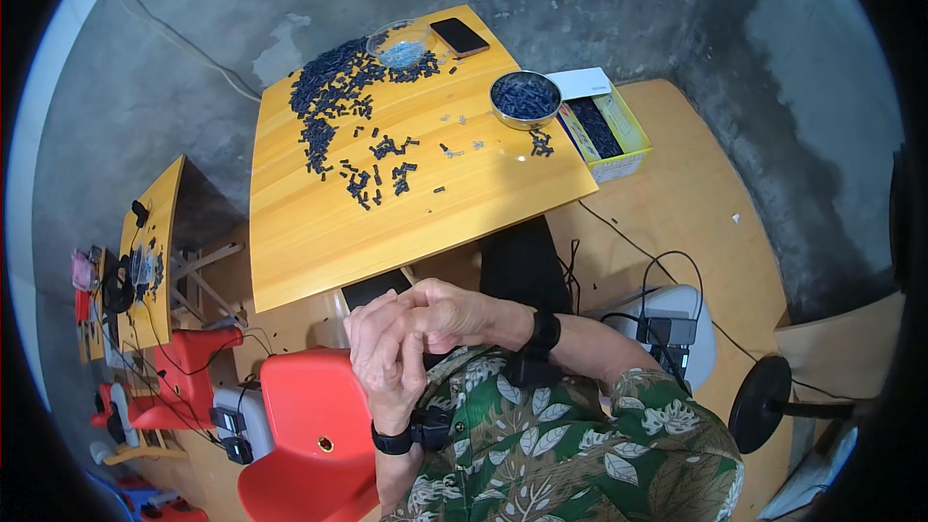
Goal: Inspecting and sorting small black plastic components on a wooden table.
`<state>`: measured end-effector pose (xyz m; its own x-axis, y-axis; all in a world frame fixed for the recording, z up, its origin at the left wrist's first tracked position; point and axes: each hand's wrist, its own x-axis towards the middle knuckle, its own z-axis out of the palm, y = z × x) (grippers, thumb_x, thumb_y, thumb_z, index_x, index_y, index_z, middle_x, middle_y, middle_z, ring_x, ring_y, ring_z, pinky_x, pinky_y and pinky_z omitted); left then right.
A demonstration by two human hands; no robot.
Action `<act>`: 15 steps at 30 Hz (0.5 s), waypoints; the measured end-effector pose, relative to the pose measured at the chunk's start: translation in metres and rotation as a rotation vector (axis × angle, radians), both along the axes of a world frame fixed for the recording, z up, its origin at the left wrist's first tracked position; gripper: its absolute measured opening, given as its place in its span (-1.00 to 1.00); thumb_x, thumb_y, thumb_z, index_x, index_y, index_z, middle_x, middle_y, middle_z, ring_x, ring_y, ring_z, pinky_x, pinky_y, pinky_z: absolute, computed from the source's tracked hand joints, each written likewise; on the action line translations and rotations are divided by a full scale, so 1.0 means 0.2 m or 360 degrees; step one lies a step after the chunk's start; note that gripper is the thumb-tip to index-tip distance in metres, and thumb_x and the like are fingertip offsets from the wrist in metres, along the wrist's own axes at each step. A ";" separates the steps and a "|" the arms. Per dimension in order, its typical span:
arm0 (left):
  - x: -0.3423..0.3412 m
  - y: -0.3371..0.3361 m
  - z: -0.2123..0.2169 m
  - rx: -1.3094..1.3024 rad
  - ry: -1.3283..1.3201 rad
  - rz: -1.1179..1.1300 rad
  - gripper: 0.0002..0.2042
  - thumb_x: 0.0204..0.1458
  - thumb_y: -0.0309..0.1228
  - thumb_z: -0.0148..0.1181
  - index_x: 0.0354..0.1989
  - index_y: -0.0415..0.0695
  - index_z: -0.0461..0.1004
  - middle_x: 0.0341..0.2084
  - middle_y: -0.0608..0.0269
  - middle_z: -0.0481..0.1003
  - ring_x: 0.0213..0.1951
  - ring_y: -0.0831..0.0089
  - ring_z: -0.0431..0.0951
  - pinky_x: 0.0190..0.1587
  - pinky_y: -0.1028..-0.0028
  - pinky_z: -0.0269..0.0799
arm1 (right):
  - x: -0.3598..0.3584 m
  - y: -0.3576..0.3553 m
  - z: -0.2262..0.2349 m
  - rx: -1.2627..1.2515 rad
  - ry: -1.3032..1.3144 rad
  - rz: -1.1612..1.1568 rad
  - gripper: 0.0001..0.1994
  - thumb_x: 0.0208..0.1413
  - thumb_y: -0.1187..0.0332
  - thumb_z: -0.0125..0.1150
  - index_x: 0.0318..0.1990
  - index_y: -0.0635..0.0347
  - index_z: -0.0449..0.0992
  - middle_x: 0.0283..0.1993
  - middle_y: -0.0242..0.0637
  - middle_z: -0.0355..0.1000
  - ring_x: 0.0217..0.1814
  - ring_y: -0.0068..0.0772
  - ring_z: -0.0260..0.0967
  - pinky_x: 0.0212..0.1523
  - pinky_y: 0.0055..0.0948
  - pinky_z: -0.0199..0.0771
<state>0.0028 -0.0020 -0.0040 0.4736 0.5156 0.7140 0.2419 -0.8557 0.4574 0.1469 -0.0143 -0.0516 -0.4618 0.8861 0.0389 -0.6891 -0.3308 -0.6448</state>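
My left hand (382, 358) and my right hand (447, 314) are clasped together in front of my chest, well below the front edge of the wooden table (319, 232). Neither holds anything; the fingers are closed over one another. Both wrists carry black bands. On the table lie many small dark blue parts (329, 97) in a heap and scattered, a round metal bowl (525, 99) filled with the same parts, a clear plastic dish (399, 42) and a dark phone (459, 36). A yellow-and-white cardboard box (604, 126) with dark parts hangs at the table's right edge.
A red chair (314, 425) stands just left of me, another red chair (188, 367) farther left. A second wooden table (155, 251) with clutter is at the left. Cables, a grey device (677, 324) and a black round stand base (759, 401) lie on the floor at the right.
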 end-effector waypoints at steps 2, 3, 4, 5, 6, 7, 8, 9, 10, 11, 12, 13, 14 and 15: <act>0.00 0.00 0.01 -0.0021 -0.0003 0.0039 -0.88 -0.04 -0.59 0.28 -0.30 -0.23 0.52 -0.25 0.09 0.54 -0.10 0.04 0.54 -0.07 0.18 0.45 | 0.04 0.00 0.00 -0.0002 0.0201 0.0135 -0.70 0.21 0.17 0.24 -0.19 0.26 0.46 -0.59 -0.59 0.22 -0.72 -0.81 0.00 -0.74 -0.73 -0.01; 0.00 0.00 0.01 -0.0016 0.0003 0.0051 -0.88 -0.04 -0.59 0.28 -0.30 -0.23 0.52 -0.25 0.09 0.54 -0.10 0.04 0.54 -0.07 0.18 0.45 | 0.05 0.00 0.01 -0.0006 0.0195 0.0139 -0.70 0.21 0.17 0.24 -0.19 0.26 0.46 -0.59 -0.59 0.22 -0.72 -0.81 0.00 -0.74 -0.73 -0.01; 0.00 0.01 0.02 -0.0069 -0.0008 0.0034 -0.88 -0.04 -0.59 0.28 -0.30 -0.22 0.53 -0.25 0.08 0.54 -0.10 0.05 0.54 -0.06 0.19 0.45 | 0.07 0.00 0.01 0.0020 0.0156 0.0155 -0.69 0.22 0.15 0.23 -0.19 0.27 0.45 -0.60 -0.58 0.21 -0.72 -0.81 0.00 -0.75 -0.73 -0.01; 0.00 0.01 0.02 -0.0121 -0.0021 0.0024 -0.88 -0.05 -0.59 0.28 -0.30 -0.22 0.54 -0.25 0.08 0.54 -0.09 0.05 0.54 -0.06 0.20 0.45 | 0.07 -0.01 0.01 0.0041 0.0125 0.0184 -0.68 0.24 0.14 0.21 -0.19 0.29 0.44 -0.61 -0.57 0.20 -0.72 -0.81 0.00 -0.75 -0.72 0.00; 0.00 0.01 0.02 -0.0120 -0.0050 0.0032 -0.87 -0.06 -0.60 0.28 -0.31 -0.22 0.56 -0.25 0.08 0.55 -0.09 0.07 0.53 -0.04 0.23 0.44 | 0.08 0.00 0.01 0.0005 0.0123 0.0186 -0.66 0.23 0.14 0.21 -0.18 0.31 0.43 -0.62 -0.56 0.17 -0.71 -0.79 0.00 -0.75 -0.72 0.00; 0.00 0.01 0.03 -0.0106 -0.0016 0.0052 -0.88 -0.07 -0.60 0.28 -0.32 -0.22 0.56 -0.25 0.09 0.55 -0.09 0.07 0.54 -0.04 0.23 0.44 | 0.08 0.00 0.01 -0.0013 0.0155 0.0174 -0.65 0.23 0.14 0.22 -0.17 0.32 0.43 -0.62 -0.56 0.18 -0.71 -0.80 0.00 -0.75 -0.72 -0.01; 0.00 0.01 0.03 -0.0089 -0.0002 0.0059 -0.88 -0.08 -0.60 0.29 -0.33 -0.23 0.55 -0.25 0.09 0.55 -0.09 0.07 0.54 -0.03 0.23 0.43 | 0.08 0.00 0.01 -0.0030 0.0182 0.0160 -0.64 0.23 0.13 0.22 -0.16 0.32 0.42 -0.62 -0.55 0.18 -0.72 -0.80 0.00 -0.75 -0.72 -0.02; 0.00 0.01 0.04 -0.0063 0.0008 0.0066 -0.87 -0.10 -0.59 0.29 -0.34 -0.24 0.55 -0.27 0.10 0.56 -0.09 0.06 0.54 -0.04 0.22 0.42 | 0.08 0.00 0.01 -0.0065 0.0244 0.0157 -0.62 0.22 0.13 0.24 -0.11 0.33 0.43 -0.60 -0.55 0.20 -0.72 -0.80 -0.01 -0.75 -0.73 -0.03; 0.00 0.01 0.04 -0.0016 0.0029 0.0073 -0.87 -0.11 -0.58 0.30 -0.34 -0.24 0.54 -0.28 0.09 0.56 -0.10 0.05 0.54 -0.04 0.21 0.41 | 0.07 0.00 0.01 -0.0038 0.0273 0.0169 -0.60 0.20 0.13 0.26 -0.08 0.34 0.44 -0.61 -0.56 0.20 -0.72 -0.81 -0.01 -0.76 -0.74 -0.05; 0.00 0.01 0.04 0.0000 0.0045 0.0072 -0.87 -0.11 -0.57 0.30 -0.34 -0.24 0.54 -0.28 0.08 0.55 -0.10 0.05 0.54 -0.04 0.21 0.41 | 0.08 0.00 0.01 -0.0045 0.0219 0.0177 -0.59 0.19 0.13 0.27 -0.06 0.34 0.43 -0.61 -0.57 0.19 -0.72 -0.81 -0.02 -0.76 -0.74 -0.05; 0.00 0.01 0.05 -0.0025 0.0062 0.0084 -0.87 -0.11 -0.57 0.31 -0.34 -0.24 0.55 -0.28 0.08 0.55 -0.11 0.05 0.55 -0.04 0.21 0.40 | 0.08 0.00 0.01 -0.0062 0.0178 0.0191 -0.58 0.19 0.13 0.27 -0.04 0.34 0.43 -0.61 -0.58 0.19 -0.72 -0.82 -0.03 -0.75 -0.74 -0.06; 0.00 0.01 0.05 -0.0010 0.0050 0.0086 -0.87 -0.10 -0.57 0.31 -0.34 -0.23 0.53 -0.29 0.09 0.55 -0.11 0.07 0.55 -0.04 0.21 0.40 | 0.08 0.01 0.01 -0.0044 0.0226 0.0218 -0.58 0.19 0.13 0.27 -0.02 0.33 0.43 -0.61 -0.61 0.17 -0.72 -0.83 -0.05 -0.75 -0.75 -0.08; 0.00 0.02 0.05 0.0010 0.0054 0.0100 -0.87 -0.10 -0.57 0.31 -0.34 -0.23 0.53 -0.29 0.09 0.55 -0.11 0.07 0.55 -0.04 0.21 0.40 | 0.07 0.01 0.01 -0.0048 0.0204 0.0231 -0.58 0.19 0.13 0.27 -0.02 0.33 0.43 -0.61 -0.61 0.17 -0.72 -0.83 -0.05 -0.75 -0.75 -0.08; 0.00 0.01 0.05 -0.0001 0.0013 0.0074 -0.87 -0.09 -0.57 0.31 -0.34 -0.22 0.52 -0.30 0.09 0.54 -0.12 0.07 0.55 -0.05 0.21 0.40 | 0.07 0.01 0.01 -0.0032 0.0241 0.0226 -0.58 0.19 0.13 0.27 -0.02 0.33 0.43 -0.62 -0.62 0.16 -0.73 -0.84 -0.06 -0.75 -0.75 -0.08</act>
